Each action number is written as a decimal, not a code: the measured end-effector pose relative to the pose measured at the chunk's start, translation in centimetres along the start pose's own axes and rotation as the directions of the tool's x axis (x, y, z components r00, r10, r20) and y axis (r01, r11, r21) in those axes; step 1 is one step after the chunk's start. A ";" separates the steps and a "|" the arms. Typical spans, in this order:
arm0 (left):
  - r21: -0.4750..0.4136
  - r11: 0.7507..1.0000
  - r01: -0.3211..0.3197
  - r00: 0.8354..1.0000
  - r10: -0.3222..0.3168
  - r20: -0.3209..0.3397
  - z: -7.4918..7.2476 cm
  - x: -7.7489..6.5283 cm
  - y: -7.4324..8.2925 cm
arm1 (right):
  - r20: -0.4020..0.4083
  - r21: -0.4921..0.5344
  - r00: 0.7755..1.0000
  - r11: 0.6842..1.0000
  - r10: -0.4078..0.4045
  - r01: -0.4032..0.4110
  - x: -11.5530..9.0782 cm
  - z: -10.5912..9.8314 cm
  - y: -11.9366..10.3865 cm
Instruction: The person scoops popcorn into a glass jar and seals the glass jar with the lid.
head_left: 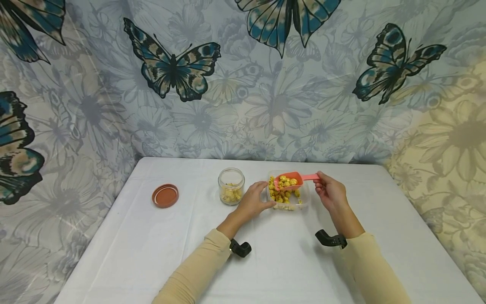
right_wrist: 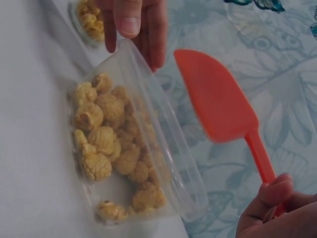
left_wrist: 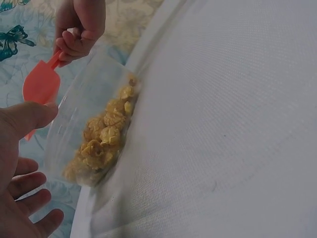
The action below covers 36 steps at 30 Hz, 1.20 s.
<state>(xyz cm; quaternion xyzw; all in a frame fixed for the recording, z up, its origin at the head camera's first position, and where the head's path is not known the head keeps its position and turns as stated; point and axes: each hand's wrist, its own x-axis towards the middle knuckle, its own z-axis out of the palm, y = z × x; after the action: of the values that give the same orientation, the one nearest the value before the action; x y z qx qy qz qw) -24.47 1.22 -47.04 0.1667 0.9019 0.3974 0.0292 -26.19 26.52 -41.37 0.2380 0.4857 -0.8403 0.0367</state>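
Observation:
My right hand (head_left: 332,194) holds a red scoop (right_wrist: 218,99) by its handle, above a clear plastic container (right_wrist: 181,163). In the head view, popcorn (head_left: 287,182) lies in the scoop. More yellow popcorn (right_wrist: 111,106) covers much of the container's floor, with a bare patch near one end. At the container's left side is my left hand (head_left: 252,199), its thumb and fingers spread and relaxed near the rim; whether they touch it is hard to tell. Just left of that hand stands an uncapped glass jar (head_left: 231,179), with some popcorn in its lower part.
A round reddish-brown lid (head_left: 165,196) lies on the white-covered table (head_left: 125,249), left of the jar. Behind the table hangs a butterfly-and-flower patterned backdrop (head_left: 205,122). Each wrist wears a black camera strap.

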 end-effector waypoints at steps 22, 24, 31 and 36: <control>-0.018 1.000 -0.007 1.000 0.007 -0.004 -1.5 0.1 0.9 | 0.055 0.041 0.998 0.999 -0.024 0.022 -0.1 1.0 -0.3; -0.007 1.000 -0.018 1.000 0.018 -0.009 -1.8 0.2 1.1 | 0.066 0.049 0.997 0.998 -0.028 0.024 -0.2 1.1 -0.4; -0.018 1.000 -0.020 1.000 0.020 -0.024 -2.7 0.0 1.6 | 0.088 0.068 0.995 0.997 -0.042 0.036 -0.3 1.5 -0.4; -0.042 0.999 -0.026 0.999 0.024 -0.044 -3.4 -0.2 2.1 | 0.097 0.064 0.994 0.997 -0.057 0.051 -0.4 1.7 -0.4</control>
<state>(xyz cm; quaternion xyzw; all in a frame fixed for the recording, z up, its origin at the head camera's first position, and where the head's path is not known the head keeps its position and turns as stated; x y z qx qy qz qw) -24.32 0.02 -43.23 0.1687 0.8914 0.4205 0.0081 -26.58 25.26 -40.17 0.1837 0.4635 -0.8663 0.0307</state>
